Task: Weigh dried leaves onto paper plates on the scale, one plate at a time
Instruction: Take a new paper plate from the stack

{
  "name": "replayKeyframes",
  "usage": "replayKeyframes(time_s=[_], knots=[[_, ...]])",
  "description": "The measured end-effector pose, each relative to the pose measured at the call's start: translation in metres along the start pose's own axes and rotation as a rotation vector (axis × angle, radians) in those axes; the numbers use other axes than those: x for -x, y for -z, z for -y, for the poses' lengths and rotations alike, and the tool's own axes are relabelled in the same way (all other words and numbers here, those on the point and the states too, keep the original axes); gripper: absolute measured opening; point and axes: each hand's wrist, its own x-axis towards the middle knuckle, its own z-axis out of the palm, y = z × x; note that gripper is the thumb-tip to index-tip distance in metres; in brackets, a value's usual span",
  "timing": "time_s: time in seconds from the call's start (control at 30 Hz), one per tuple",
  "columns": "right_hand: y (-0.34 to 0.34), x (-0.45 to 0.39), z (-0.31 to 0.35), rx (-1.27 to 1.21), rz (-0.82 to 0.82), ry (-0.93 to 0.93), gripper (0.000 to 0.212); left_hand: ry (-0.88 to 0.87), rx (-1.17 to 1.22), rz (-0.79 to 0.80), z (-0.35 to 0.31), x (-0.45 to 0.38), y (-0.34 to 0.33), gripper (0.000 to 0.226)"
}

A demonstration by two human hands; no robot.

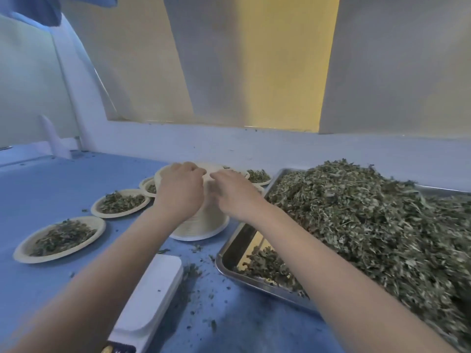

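Note:
A tall stack of paper plates (204,222) stands in the middle of the blue table. My left hand (179,189) and my right hand (233,191) both reach over its top, fingers curled at the rim of the topmost plate (206,167). A white scale (150,294) lies near me under my left forearm, with no plate on it. A heap of dried leaves (369,220) fills a steel tray (230,270) on the right.
Filled plates of leaves sit in a row at the left (61,238) (121,202), with more behind the stack (258,176). Leaf crumbs are scattered over the table around the scale. A white wall ledge runs along the back.

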Motion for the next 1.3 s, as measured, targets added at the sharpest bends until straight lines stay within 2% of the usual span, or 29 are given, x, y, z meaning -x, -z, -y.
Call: replayKeyframes(time_s=[0.07,0.13,0.23,0.4,0.57,0.7,0.8,0.97,1.1,1.17,1.23,1.3], knots=[[-0.003,-0.023,0.009,0.098,0.012,0.062,0.041,0.016,-0.098,0.174,0.019,-0.011,0.001,0.032],[-0.009,-0.037,0.011,0.215,0.07,0.059,0.036,0.018,-0.05,0.237,0.029,-0.015,-0.002,0.035],[-0.015,-0.047,0.007,0.269,0.105,0.032,0.037,0.052,0.081,0.208,0.034,-0.016,-0.004,0.032],[-0.01,-0.053,0.0,0.124,0.077,0.03,0.031,0.137,0.214,0.21,0.034,-0.022,0.005,0.026],[0.006,-0.058,0.006,0.009,0.012,0.023,0.027,0.199,0.33,0.227,0.032,-0.034,0.023,0.025],[0.019,-0.058,0.014,0.054,-0.038,0.053,0.027,0.189,0.369,0.181,0.03,-0.038,0.039,0.02],[0.028,-0.05,0.023,0.04,-0.111,0.078,0.028,0.121,0.345,0.106,0.027,-0.031,0.054,0.019],[0.033,-0.012,0.048,0.04,-0.27,0.216,0.032,-0.123,0.262,-0.058,0.033,0.014,0.079,0.023],[0.017,0.029,0.081,0.221,-0.337,0.442,0.039,-0.371,0.199,-0.202,0.049,0.081,0.091,0.039],[-0.002,0.05,0.095,0.173,-0.418,0.585,0.037,-0.418,0.19,-0.229,0.058,0.117,0.092,0.05],[-0.028,0.066,0.103,0.104,-0.477,0.681,0.03,-0.421,0.152,-0.256,0.071,0.151,0.086,0.044],[-0.051,0.078,0.105,0.083,-0.45,0.722,0.025,-0.411,0.141,-0.269,0.078,0.175,0.074,0.04]])
